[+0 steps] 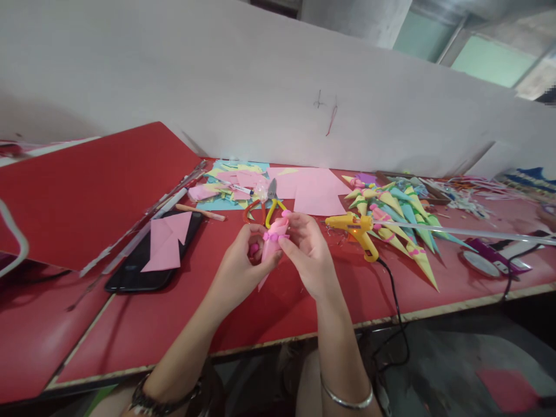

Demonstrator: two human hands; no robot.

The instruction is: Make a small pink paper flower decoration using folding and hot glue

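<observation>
A small pink paper cone (271,248), point downward, is held over the red table in front of me. My left hand (238,265) is closed around it, with the thumb across its front. Bright pink trim circles the cone's upper part. My right hand (311,250) pinches at the cone's upper right side, where a bright pink bit sticks up. Another bright pink round bit (254,249) shows by my left fingers. Just behind the hands lie pliers (272,200) with a yellow and an orange handle. A yellow glue gun (357,229) rests to the right of my right hand.
Several finished-looking paper cones (402,211) are piled at right. Pink paper sheets (319,197) and paper scraps (237,182) lie at the back. A black phone (130,272) under pink pieces (165,246) is at left, near a red board (99,179). The gun's cord (394,289) hangs over the edge.
</observation>
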